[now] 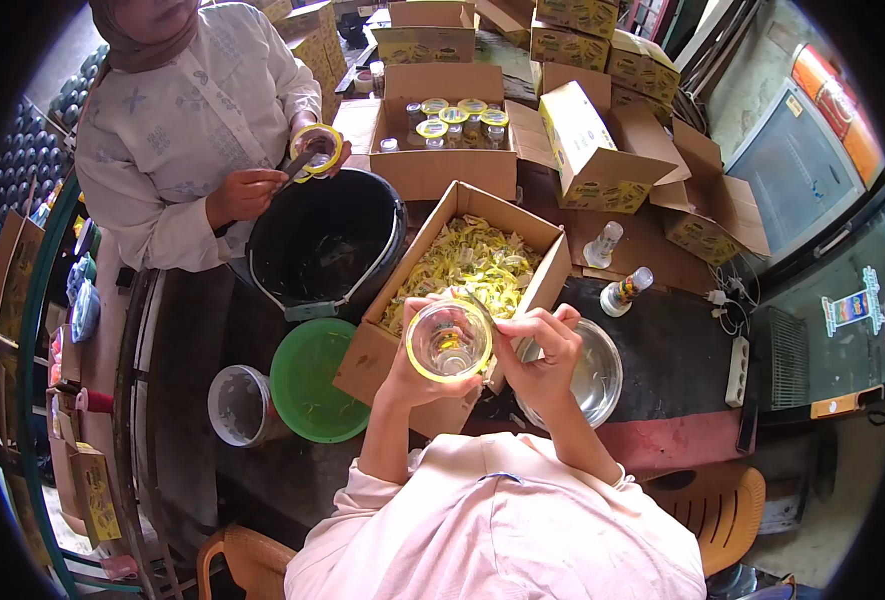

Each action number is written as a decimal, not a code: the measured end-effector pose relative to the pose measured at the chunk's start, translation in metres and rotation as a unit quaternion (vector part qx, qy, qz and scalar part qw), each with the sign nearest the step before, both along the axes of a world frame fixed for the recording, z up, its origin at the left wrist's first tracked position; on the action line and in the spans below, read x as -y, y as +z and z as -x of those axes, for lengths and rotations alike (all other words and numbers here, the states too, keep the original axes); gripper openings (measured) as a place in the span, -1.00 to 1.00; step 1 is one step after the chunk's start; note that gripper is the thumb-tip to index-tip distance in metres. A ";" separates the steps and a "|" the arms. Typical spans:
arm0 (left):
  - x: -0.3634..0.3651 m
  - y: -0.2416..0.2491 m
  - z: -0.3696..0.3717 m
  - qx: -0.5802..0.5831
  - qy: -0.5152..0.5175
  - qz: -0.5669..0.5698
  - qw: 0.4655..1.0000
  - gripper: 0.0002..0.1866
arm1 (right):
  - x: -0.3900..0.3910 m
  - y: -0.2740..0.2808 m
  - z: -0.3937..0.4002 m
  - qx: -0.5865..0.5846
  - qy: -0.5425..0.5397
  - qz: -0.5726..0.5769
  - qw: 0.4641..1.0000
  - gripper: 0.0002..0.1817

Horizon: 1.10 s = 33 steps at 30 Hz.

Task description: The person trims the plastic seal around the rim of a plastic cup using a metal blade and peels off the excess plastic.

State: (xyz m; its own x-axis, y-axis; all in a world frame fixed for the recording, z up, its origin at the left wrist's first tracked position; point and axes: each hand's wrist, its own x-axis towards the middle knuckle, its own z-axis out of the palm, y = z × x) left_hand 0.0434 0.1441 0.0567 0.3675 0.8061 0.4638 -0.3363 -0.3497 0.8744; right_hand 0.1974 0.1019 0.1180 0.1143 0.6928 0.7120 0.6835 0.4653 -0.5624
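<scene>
My left hand point(417, 385) is wrapped around a clear cup point(452, 362) with a yellow rim, its open end facing me. At the rim's right side, my right hand point(542, 345) is closed in a pinch on a thin dark blade-like strip point(479, 303), mostly hidden by the fingers. Just beyond both hands stands a cardboard box point(358, 366) full of yellow and clear plastic scraps point(482, 255). A metal bowl point(602, 375) sits under my right forearm, partly covered by it.
Across the table a co-worker point(182, 130) holds a yellow-rimmed cup point(317, 148) and a knife point(297, 168). Nearby are a black bucket point(392, 240), green basin point(312, 375) and white tub point(237, 405). Two cups point(602, 245) stand right; a carton point(442, 175) holds several more.
</scene>
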 end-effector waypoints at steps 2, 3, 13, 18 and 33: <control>-0.001 -0.005 -0.003 -0.024 0.021 -0.064 0.997 -0.23 | 0.000 0.001 0.001 0.004 -0.003 0.000 1.000 -0.83; -0.002 -0.006 -0.004 -0.036 0.032 -0.096 0.994 -0.24 | -0.001 0.003 0.001 0.008 -0.002 0.002 1.000 -0.83; -0.006 -0.006 -0.006 -0.020 0.019 -0.090 0.996 -0.29 | -0.007 0.001 -0.001 0.008 0.006 0.014 1.000 -0.83; -0.016 -0.009 0.000 -0.056 0.000 -0.099 0.993 -0.25 | -0.008 -0.004 -0.004 -0.007 0.001 0.026 1.000 -0.83; -0.010 -0.006 0.003 -0.067 -0.053 0.015 0.996 -0.19 | -0.009 -0.004 -0.004 -0.003 -0.022 0.019 1.000 -0.82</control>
